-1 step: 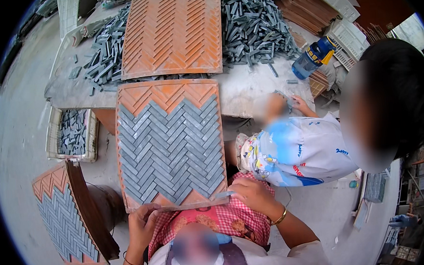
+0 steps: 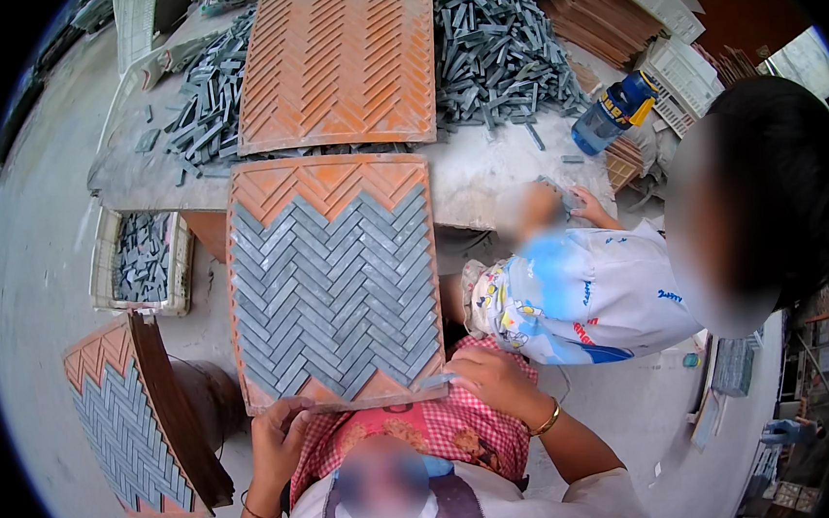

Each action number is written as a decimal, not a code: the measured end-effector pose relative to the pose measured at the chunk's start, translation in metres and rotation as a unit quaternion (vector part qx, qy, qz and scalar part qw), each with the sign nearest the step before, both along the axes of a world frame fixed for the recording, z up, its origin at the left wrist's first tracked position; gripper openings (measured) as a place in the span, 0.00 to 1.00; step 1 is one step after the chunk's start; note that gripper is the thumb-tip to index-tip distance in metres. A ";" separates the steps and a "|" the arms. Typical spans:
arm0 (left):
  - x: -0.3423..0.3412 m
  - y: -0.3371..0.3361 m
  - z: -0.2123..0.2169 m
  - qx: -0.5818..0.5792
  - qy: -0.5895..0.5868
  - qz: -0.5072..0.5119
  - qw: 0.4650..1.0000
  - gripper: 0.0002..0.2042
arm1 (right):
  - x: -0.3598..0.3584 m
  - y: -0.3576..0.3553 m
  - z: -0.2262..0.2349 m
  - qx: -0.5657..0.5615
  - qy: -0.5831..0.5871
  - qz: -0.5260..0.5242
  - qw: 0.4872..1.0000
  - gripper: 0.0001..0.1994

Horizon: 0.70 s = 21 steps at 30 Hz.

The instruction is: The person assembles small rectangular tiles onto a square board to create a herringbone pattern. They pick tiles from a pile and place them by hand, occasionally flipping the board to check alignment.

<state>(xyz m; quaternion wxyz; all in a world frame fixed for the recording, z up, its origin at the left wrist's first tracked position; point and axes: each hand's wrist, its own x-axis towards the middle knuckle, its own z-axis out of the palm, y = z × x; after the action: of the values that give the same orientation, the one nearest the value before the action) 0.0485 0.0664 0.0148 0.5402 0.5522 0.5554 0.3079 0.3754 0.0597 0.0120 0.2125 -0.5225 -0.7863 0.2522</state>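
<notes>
An orange tile mould tray (image 2: pixel 328 171) lies in front of me, its near edge over my lap. Grey strip tiles (image 2: pixel 334 285) fill most of it in a herringbone pattern; bare orange grooves show along the far edge. My left hand (image 2: pixel 281 437) is closed on the tray's near left corner, thumb on the rim. At the near right corner my right hand (image 2: pixel 494 379) has its fingers pinched at the end of a single grey strip tile (image 2: pixel 436 381). That tile lies over the tray's corner, and the fingertips are partly hidden.
An empty orange mould tray (image 2: pixel 336 61) rests on the table between heaps of grey tiles (image 2: pixel 495 48). Right of me, a person (image 2: pixel 592 284) reaches to the table near a blue bottle (image 2: pixel 612 112). Left stand a tile crate (image 2: pixel 182 268) and a stack of trays (image 2: pixel 159 415).
</notes>
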 end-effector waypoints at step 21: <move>-0.026 0.010 -0.011 0.077 0.011 0.111 0.991 0.04 | -0.026 0.013 -0.011 0.070 0.001 -0.040 0.997 0.06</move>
<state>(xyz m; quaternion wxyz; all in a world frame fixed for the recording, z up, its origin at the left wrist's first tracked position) 0.0228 0.0764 0.0035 0.4526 0.5306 0.5940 0.4011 0.3498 0.0722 0.0012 0.2587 -0.5372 -0.7803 0.1885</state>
